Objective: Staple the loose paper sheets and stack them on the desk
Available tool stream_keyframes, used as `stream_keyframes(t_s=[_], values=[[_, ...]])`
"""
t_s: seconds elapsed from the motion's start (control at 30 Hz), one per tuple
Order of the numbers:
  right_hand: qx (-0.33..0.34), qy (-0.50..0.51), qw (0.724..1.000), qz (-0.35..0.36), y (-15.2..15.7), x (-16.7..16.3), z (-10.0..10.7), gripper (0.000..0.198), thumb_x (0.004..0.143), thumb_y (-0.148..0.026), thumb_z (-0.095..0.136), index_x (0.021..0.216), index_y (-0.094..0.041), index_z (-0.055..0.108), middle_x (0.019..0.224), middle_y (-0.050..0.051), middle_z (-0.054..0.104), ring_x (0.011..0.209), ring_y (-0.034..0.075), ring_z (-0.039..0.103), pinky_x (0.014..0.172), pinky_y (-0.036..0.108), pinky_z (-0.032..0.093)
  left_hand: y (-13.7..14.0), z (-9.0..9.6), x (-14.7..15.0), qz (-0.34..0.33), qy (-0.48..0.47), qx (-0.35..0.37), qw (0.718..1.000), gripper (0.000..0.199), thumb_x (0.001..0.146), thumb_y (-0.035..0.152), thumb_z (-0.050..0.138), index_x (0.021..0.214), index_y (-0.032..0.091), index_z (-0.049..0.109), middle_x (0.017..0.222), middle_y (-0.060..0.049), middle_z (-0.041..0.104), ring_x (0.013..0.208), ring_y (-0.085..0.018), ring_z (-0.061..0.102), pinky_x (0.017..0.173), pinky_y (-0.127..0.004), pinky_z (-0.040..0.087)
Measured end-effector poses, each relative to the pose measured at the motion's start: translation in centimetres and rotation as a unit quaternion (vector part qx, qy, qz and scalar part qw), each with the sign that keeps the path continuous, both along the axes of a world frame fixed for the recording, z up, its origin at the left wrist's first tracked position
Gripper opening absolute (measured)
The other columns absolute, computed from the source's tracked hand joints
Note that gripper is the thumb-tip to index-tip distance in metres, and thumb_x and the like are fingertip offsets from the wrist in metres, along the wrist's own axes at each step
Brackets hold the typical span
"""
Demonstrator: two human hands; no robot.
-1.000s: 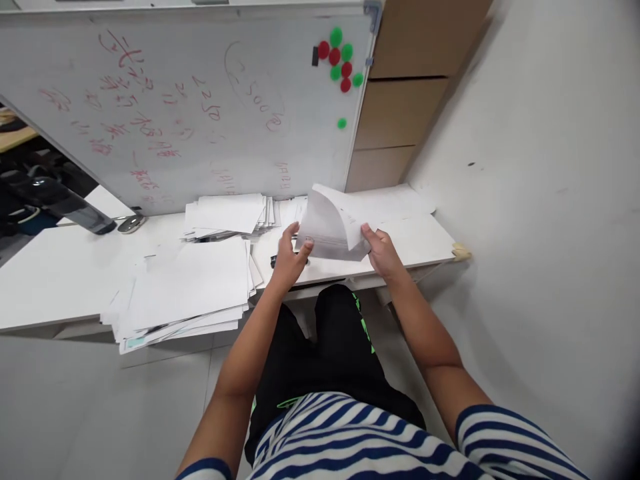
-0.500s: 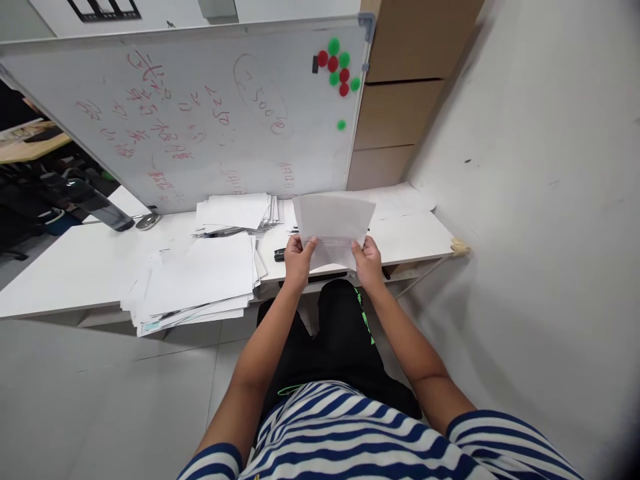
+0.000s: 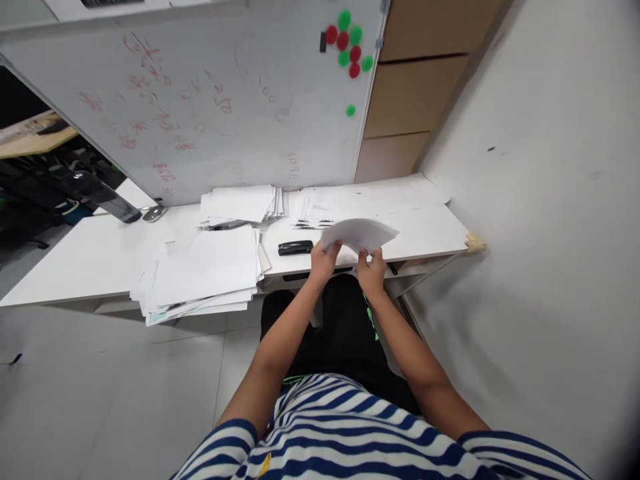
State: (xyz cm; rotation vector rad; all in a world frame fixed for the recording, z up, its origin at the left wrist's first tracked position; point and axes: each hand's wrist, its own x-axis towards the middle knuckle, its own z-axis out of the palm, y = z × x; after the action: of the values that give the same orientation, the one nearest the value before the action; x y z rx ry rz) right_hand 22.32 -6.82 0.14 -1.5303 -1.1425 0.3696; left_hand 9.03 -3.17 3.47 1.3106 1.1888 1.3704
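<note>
One bowed piece of white paper is up between my left hand and my right hand, over the front edge of the bench, right of its middle. Whether it is a single sheet or several, I cannot tell. My left hand pinches it at the near left, thumb on top; my right holds the near side, thumb and fingers close together. Little space separates my two hands, and the paper arches up beyond them, its far right tip hanging free.

Just left of my left hand, a black stapler lies near the front edge. Behind the held paper, some flat papers lie toward the back edge, and a large white sheet runs along that edge to the back right corner. Yellowish padding covers the front right corner.

Farther left, a smaller paper stack sits at the back edge; in front of it, a wide, uneven pile juts out past the front edge. Toward the back left are a shiny oval object and a dark bottle. Along the back edge stands a whiteboard with red writing and round red and green magnets.
</note>
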Motion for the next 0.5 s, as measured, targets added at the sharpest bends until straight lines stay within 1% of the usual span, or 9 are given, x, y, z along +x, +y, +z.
stream_keyframes(t_s=[0.07,0.17,0.23,0.3,0.37,0.4,0.43,0.47,0.5], values=[[-0.019,-0.008,1.000,0.008,0.1,-0.1,-0.7,0.026,0.091,-0.049,0.047,0.086,-0.024,0.054,0.086,0.008,0.064,0.089,0.027,0.062,0.091,0.042,0.047,0.3,-1.2,-0.1,0.000,0.006,-0.035,0.999,0.027,0.079,0.044,0.070,0.080,0.018,0.070,0.080,-0.002,0.070,0.085,-0.021,0.064,0.083,-0.036,0.051],[-0.049,0.013,0.999,-0.002,-0.1,0.1,-1.8,0.027,0.089,-0.050,0.049,0.082,-0.024,0.052,0.081,0.006,0.062,0.083,0.025,0.061,0.087,0.040,0.048,0.3,-2.6,-0.6,-0.027,0.004,-0.059,0.998,0.027,0.081,0.045,0.069,0.082,0.017,0.071,0.081,-0.002,0.072,0.087,-0.022,0.065,0.085,-0.037,0.051],[-0.043,0.064,0.997,-0.017,-0.6,0.3,-2.1,0.030,0.087,-0.052,0.054,0.091,-0.022,0.055,0.081,0.004,0.063,0.084,0.023,0.062,0.087,0.038,0.048,-0.4,-2.5,-0.9,-0.029,-0.013,-0.063,0.998,0.028,0.081,0.045,0.070,0.084,0.017,0.072,0.086,-0.003,0.073,0.091,-0.023,0.066,0.089,-0.038,0.051],[-0.017,0.160,0.987,-0.010,-1.5,0.3,-1.9,0.042,0.084,-0.054,0.061,0.111,-0.021,0.055,0.086,0.002,0.066,0.085,0.020,0.063,0.087,0.036,0.049,-1.5,-1.7,-0.9,-0.020,-0.068,-0.079,0.994,0.030,0.081,0.045,0.071,0.091,0.017,0.073,0.096,-0.005,0.075,0.098,-0.023,0.067,0.095,-0.039,0.051],[0.003,0.285,0.959,0.002,-2.8,-0.1,-1.4,0.058,0.081,-0.054,0.067,0.127,-0.023,0.049,0.095,0.001,0.069,0.087,0.018,0.065,0.084,0.032,0.051,-2.8,-0.8,-0.5,-0.023,-0.161,-0.108,0.981,0.034,0.081,0.043,0.073,0.103,0.017,0.071,0.112,-0.008,0.074,0.107,-0.023,0.067,0.100,-0.040,0.051],[-0.004,0.344,0.939,0.013,-3.5,-0.5,-1.1,0.061,0.079,-0.054,0.069,0.128,-0.024,0.049,0.100,0.002,0.070,0.087,0.017,0.066,0.082,0.031,0.052,-3.4,-0.6,-0.1,-0.028,-0.202,-0.127,0.971,0.037,0.081,0.042,0.074,0.107,0.017,0.070,0.118,-0.010,0.073,0.110,-0.024,0.067,0.101,-0.041,0.051],[-0.021,0.393,0.919,0.031,-4.3,-1.1,-0.9,0.060,0.078,-0.055,0.071,0.125,-0.024,0.052,0.105,0.003,0.070,0.087,0.017,0.067,0.079,0.031,0.053,-4.1,-0.5,0.3,-0.033,-0.229,-0.148,0.961,0.039,0.080,0.041,0.075,0.110,0.017,0.069,0.122,-0.012,0.071,0.111,-0.024,0.067,0.101,-0.041,0.051],[-0.041,0.430,0.900,0.052,-5.1,-1.7,-0.7,0.056,0.077,-0.055,0.072,0.121,-0.024,0.056,0.109,0.005,0.071,0.088,0.017,0.068,0.076,0.030,0.054,-4.8,-0.7,0.7,-0.037,-0.237,-0.167,0.957,0.040,0.080,0.040,0.076,0.111,0.016,0.068,0.124,-0.013,0.071,0.112,-0.025,0.067,0.102,-0.042,0.051],[-0.057,0.454,0.886,0.071,-5.9,-2.3,-0.7,0.052,0.076,-0.054,0.072,0.117,-0.024,0.059,0.112,0.006,0.071,0.091,0.018,0.069,0.075,0.030,0.055,-5.4,-1.0,1.1,-0.040,-0.225,-0.181,0.957,0.040,0.080,0.040,0.076,0.110,0.016,0.067,0.124,-0.014,0.070,0.112,-0.026,0.068,0.102,-0.043,0.051]])
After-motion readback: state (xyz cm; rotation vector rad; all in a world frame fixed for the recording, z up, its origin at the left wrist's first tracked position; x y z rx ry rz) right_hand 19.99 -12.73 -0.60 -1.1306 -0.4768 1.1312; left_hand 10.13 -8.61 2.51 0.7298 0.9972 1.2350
